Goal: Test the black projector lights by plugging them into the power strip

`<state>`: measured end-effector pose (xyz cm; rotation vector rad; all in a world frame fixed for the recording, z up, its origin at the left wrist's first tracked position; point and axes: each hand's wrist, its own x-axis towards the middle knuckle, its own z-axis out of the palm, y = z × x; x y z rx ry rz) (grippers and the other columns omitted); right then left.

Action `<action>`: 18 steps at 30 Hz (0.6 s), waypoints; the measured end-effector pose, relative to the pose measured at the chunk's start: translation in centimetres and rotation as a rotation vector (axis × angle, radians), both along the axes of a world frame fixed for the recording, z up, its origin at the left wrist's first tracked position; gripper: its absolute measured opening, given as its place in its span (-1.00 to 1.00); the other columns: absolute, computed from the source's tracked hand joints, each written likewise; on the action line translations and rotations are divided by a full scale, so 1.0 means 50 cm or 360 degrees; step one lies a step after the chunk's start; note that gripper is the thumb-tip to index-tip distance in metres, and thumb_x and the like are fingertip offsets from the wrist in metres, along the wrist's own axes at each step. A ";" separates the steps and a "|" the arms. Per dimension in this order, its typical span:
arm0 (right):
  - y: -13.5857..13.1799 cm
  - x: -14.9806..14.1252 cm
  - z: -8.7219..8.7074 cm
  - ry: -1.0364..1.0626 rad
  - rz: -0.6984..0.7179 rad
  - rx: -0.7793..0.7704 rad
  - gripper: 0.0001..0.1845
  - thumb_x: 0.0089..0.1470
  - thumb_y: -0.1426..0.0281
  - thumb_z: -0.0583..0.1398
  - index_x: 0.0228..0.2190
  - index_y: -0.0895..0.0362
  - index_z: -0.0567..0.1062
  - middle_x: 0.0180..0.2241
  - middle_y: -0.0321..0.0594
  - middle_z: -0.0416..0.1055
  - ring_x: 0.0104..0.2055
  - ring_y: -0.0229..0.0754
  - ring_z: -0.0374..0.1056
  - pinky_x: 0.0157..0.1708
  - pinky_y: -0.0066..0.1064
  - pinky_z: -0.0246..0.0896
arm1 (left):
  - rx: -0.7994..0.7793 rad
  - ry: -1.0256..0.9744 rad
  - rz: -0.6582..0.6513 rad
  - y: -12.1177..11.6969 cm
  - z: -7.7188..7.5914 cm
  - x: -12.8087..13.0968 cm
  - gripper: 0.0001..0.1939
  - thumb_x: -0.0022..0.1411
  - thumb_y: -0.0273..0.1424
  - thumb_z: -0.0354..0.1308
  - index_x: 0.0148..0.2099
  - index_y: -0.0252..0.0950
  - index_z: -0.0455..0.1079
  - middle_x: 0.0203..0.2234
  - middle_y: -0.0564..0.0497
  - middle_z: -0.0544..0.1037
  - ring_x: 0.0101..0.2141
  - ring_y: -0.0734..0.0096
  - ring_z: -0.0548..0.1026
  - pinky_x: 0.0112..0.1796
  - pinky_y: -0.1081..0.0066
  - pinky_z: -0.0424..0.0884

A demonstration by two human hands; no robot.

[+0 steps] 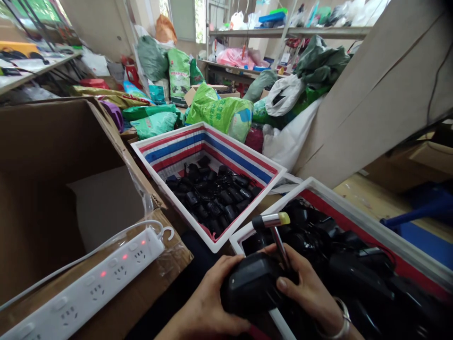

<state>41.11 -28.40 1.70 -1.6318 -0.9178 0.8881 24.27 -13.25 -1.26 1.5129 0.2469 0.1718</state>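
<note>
From my remote seat I see the left hand [212,302] with its grip part-closed around a rounded black casing [253,283], fingers and thumb wrapping its near-left side. The right hand [306,285] has its grip closed on the slim metal shaft of a hammer [272,220], thumb against the casing's right side. The hammer's head, yellow-tipped at one end and black at the other, stands just beyond both grips. Right of them I have a lined crate [406,248] heaped with glossy black parts [357,274]; ahead, a striped crate [276,175] holds smaller black pieces [214,198]. To the left, a white power strip [116,278] with three red lights lies on a cardboard box [173,257]. I find no readable brand: the print on the upright green bag [179,71], farther off, is too small for me to make out, and I see no legible label on the casing.
</note>
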 end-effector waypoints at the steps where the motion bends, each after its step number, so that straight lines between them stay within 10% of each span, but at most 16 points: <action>1: 0.003 -0.001 0.004 0.0061 0.0005 0.0042 -0.27 -0.19 -0.12 0.24 -0.08 0.07 0.32 -0.10 -0.08 0.39 -0.07 0.06 0.33 -0.07 -0.19 0.23 | -0.0119 0.0027 -0.0013 0.003 -0.002 -0.001 -0.13 -0.28 -0.59 0.34 0.14 -0.15 0.19 -0.03 -0.02 0.39 -0.03 0.11 0.36 0.00 0.22 0.27; 4: 0.014 -0.008 0.015 0.0310 0.0057 0.0152 0.00 -0.46 -0.08 0.38 0.01 0.04 0.23 0.00 -0.06 0.32 0.05 0.11 0.25 0.06 -0.15 0.13 | -0.0411 0.0096 -0.0045 0.016 -0.008 -0.004 -0.11 -0.26 -0.54 0.36 0.17 -0.18 0.16 -0.01 -0.02 0.41 0.00 0.09 0.36 0.05 0.17 0.22; 8: 0.023 -0.021 0.034 0.0443 -0.0020 0.0192 -0.15 -0.39 0.28 0.47 -0.05 0.05 0.25 -0.08 -0.10 0.39 -0.04 0.03 0.34 -0.02 -0.18 0.22 | -0.0470 0.0172 -0.0044 0.017 -0.004 -0.003 -0.03 -0.37 -0.46 0.45 0.17 -0.20 0.19 0.01 -0.04 0.41 0.01 0.01 0.35 0.06 0.12 0.20; 13: -0.018 -0.004 0.091 0.0492 -0.0230 0.0408 -0.21 -0.43 0.25 0.46 -0.16 0.05 0.23 -0.13 -0.10 0.43 -0.13 0.07 0.40 -0.16 -0.14 0.32 | -0.0630 -0.0077 -0.0259 -0.015 0.034 0.019 -0.06 -0.14 -0.23 0.39 0.26 -0.06 0.03 0.18 -0.07 0.23 0.15 -0.03 0.19 0.08 0.05 0.18; 18: -0.172 0.047 0.211 -0.0395 -0.1115 0.0349 -0.21 -0.51 0.25 0.47 -0.16 0.04 0.33 -0.20 -0.10 0.48 -0.27 0.07 0.45 -0.31 -0.17 0.37 | -0.0529 -0.0088 -0.0023 -0.015 0.021 0.010 -0.13 -0.10 -0.15 0.36 0.24 -0.01 0.07 0.22 -0.05 0.16 0.19 0.00 0.14 0.14 0.05 0.10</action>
